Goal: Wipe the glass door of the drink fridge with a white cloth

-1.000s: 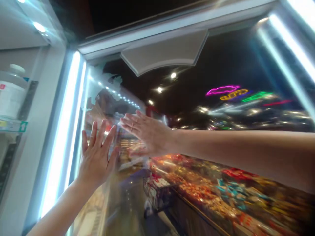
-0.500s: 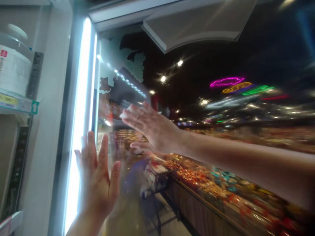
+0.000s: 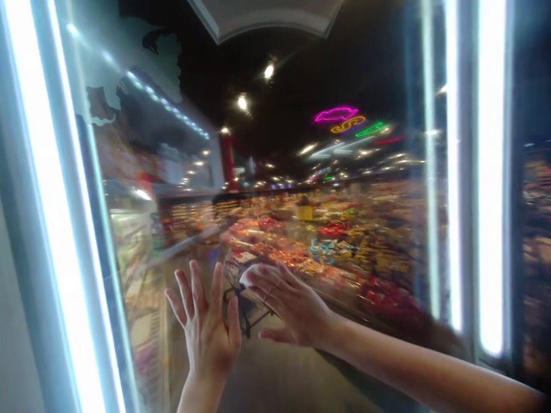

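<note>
My left hand (image 3: pixel 209 330) is raised at the lower middle, its fingers spread and pointing up, with nothing held. To its right, my right hand (image 3: pixel 288 304) reaches in from the right edge with its fingers stretched out to the left, also holding nothing. The two hands are apart. Behind them, partly covered by my right hand, stands a shopping cart (image 3: pixel 243 258), blurred by motion. Whether either palm touches glass cannot be made out.
Bright light tubes (image 3: pixel 51 189) run down the left, and more tubes (image 3: pixel 491 172) stand on the right. Long produce displays (image 3: pixel 340 252) stretch away beyond the hands. Neon signs (image 3: pixel 336 115) hang at the upper right over the shop floor (image 3: pixel 275 378).
The view has swung right; the left shelf with the jar is gone and the right-hand tubes have appeared. Both hands sit lower in view, still spread.
</note>
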The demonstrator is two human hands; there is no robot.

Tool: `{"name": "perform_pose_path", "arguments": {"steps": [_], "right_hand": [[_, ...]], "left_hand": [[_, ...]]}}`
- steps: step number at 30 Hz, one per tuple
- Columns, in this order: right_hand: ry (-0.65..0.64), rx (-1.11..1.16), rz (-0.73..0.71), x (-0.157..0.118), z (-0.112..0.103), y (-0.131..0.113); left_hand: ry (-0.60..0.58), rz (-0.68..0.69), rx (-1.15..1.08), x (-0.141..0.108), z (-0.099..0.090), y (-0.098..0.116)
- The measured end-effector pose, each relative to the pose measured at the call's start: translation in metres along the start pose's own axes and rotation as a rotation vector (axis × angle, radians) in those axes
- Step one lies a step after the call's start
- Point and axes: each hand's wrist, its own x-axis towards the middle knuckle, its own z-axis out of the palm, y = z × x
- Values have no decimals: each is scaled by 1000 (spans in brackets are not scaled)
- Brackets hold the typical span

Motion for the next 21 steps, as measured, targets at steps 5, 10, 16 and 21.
{"name": "perform_pose_path", "arguments": {"steps": [5,10,16,21], "right_hand": [[67,-89,454,-58,-1,16],[-60,4,267,-116,-1,20],[40,-79,608,-185,-8,33],[-19,-21,452,-237,-16,53]], "left_hand": [[-37,37,-14,-15,25,49],[-57,36,-67,-26,47,104],[-64,13,-76,-40,75,161],[-54,-41,-47,-56,92,197]]}}
